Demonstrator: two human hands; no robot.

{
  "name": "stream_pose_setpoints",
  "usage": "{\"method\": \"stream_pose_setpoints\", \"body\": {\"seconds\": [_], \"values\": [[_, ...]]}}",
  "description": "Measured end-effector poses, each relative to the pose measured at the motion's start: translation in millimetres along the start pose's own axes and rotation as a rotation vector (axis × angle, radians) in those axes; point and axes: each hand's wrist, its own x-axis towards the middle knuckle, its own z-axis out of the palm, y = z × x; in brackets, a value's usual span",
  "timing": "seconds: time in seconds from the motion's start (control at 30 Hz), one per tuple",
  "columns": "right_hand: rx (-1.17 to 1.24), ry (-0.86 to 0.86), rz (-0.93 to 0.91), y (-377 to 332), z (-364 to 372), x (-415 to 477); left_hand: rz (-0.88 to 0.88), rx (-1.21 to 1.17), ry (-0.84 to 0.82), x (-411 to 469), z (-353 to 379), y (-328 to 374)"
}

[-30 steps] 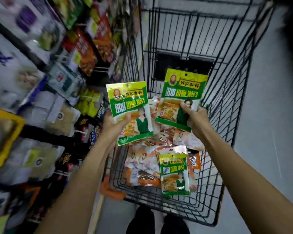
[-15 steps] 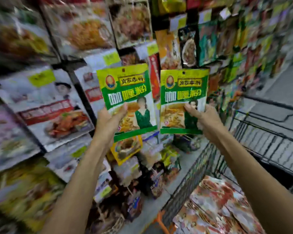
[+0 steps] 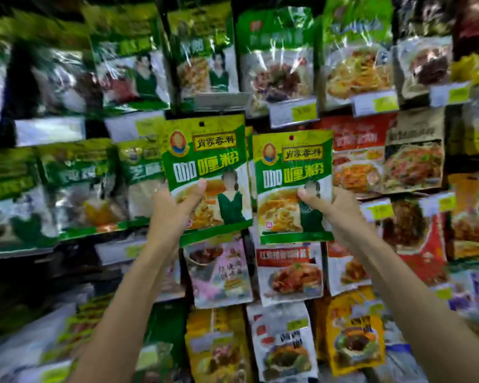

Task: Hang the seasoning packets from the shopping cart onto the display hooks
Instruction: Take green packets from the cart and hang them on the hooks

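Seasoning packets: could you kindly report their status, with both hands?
Left hand grips left packet, right hand grips right packet. Both up before the hanging display, neither hooked. Nothing in between.

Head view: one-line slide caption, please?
Left hand grips one green packet, right hand grips a second green packet, both upright before the packet display.

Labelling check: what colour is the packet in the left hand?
The packet is green and yellow; head view.

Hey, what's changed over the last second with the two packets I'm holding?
Both green curry powder packets rose from over the shopping cart to the hanging display; the cart has left view. Unchanged: the left hand grips the left packet, the right hand the right packet, thumbs on front; neither is hung.
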Motion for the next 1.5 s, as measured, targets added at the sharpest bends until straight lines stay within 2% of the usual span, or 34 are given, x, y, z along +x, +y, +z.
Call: {"method": "stream_pose_setpoints", "body": {"seconds": [0.17, 0.3, 0.53, 0.7, 0.83, 1.03, 1.23, 1.3, 1.37, 1.43, 1.5], "values": [[0.024, -0.035, 0.005, -4.0, 52.9, 27.9, 0.047, 0.015, 0.097, 26.1, -54.2, 2.8], [0.038, -0.086, 0.034, -6.2, 76.4, 47.4, -0.003, -0.014, 0.127, 38.7, -74.7, 1.1], [0.141, -0.112, 0.122, -13.1, 97.2, 78.7, 0.020, -0.055, 0.125, 50.4, -86.2, -0.9], [0.131, -0.140, 0.187, -7.8, 101.3, 86.1, 0.007, -0.043, 0.167, 57.0, -88.2, -3.0], [0.142, -0.135, 0.233, -3.6, 102.1, 88.0, 0.064, -0.043, 0.185, 61.5, -82.5, -9.1], [0.015, -0.042, 0.185, -3.0, 113.4, 94.7, 0.105, -0.041, 0.139, 61.5, -67.5, -14.6], [-0.092, -0.034, 0.084, 7.9, 106.0, 89.7, 0.075, -0.032, 0.103, 56.6, -56.3, -15.9], [-0.232, 0.034, 0.009, 13.7, 98.3, 85.2, 0.069, -0.046, 0.100, 53.5, -52.8, -16.9], [-0.364, 0.187, -0.080, 18.0, 88.8, 79.0, 0.066, -0.049, 0.083, 49.8, -48.6, -18.0], [-0.372, 0.326, -0.187, 16.2, 81.5, 71.2, 0.053, -0.056, 0.059, 46.1, -42.4, -19.6], [-0.293, 0.287, -0.251, 9.8, 80.8, 64.0, 0.012, -0.063, 0.027, 41.9, -32.9, -19.2]]}}
